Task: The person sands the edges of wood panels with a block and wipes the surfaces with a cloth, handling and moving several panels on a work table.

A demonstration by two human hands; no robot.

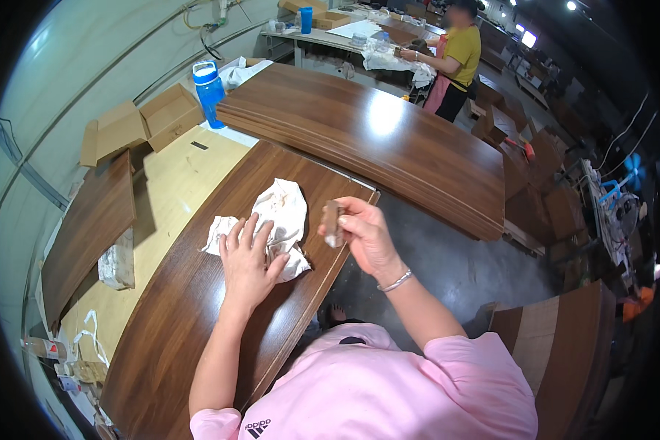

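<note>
A dark brown wooden panel (183,330) with a glossy grain lies in front of me. On it is a crumpled white cloth (284,205), and my left hand (246,264) rests on the cloth with its fingers spread. My right hand (370,238), with a bracelet at the wrist, is raised over the panel's right edge. Between its thumb and fingers is a small brown block (334,218) with a whitish lower end; its exact kind I cannot make out.
Beyond lies a stack of brown panels (433,161). A blue bottle (209,95) and an open cardboard box (170,117) stand at the far left. Another panel (95,227) leans at left by a wrapped block (117,264). A person (458,62) works at a back table.
</note>
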